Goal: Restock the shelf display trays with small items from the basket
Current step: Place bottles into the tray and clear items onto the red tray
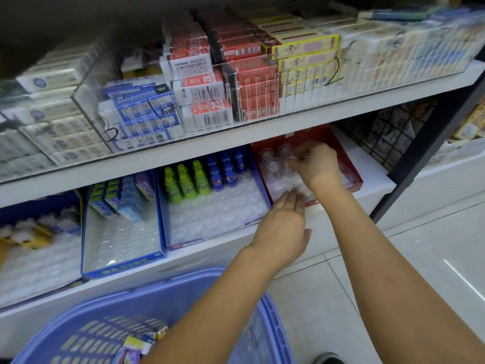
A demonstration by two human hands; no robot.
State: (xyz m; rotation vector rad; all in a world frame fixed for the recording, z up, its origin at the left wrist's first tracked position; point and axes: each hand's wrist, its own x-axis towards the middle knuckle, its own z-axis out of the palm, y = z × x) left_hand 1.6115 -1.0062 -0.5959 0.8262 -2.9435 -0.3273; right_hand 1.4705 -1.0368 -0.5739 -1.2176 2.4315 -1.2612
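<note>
Head view: right hand (312, 164) pinches clear round capsule (290, 164) inside red tray (354, 177).

My purple basket (131, 285) sits low at 7 o'clock, with a few bright little packs (143, 342) inside. At 3 o'clock the red tray (350, 166) holds clear round tubs (271, 165) near its back. At its 9 o'clock, the blue tray (160, 211) has green bottles (183, 182) and blue bottles (225, 170) standing up at the back.

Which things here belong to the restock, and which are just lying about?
Job: red tray, clear capsules in it, right hand pinching one, left hand at the tray's front edge, basket.
Just there: green bottles, blue bottles, upper-shelf boxes, wire grid.
</note>
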